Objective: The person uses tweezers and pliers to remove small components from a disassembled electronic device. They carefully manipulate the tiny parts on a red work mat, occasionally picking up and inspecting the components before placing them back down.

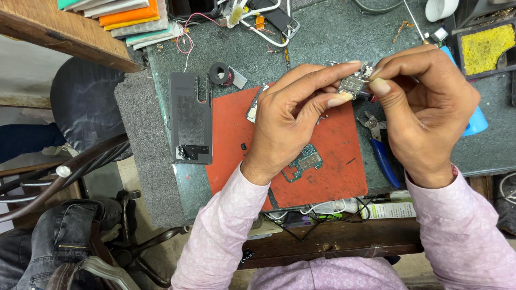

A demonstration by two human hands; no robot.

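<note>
Both of my hands are raised over a red work mat [231, 139]. My left hand [290, 118] and my right hand [424, 107] pinch a small metal-shielded circuit board [355, 83] between their fingertips, one hand at each side of it. Below the left hand a green circuit board [303, 161] lies on the mat. A dark phone back shell [191, 118] lies to the left of the mat.
Blue-handled pliers [382, 150] lie right of the mat. A small roll of dark tape [219, 72], tangled wires [263, 21], a yellow sponge in a tray [486, 45] and stacked boxes [129, 16] sit at the back. A chair [86, 102] stands left of the bench.
</note>
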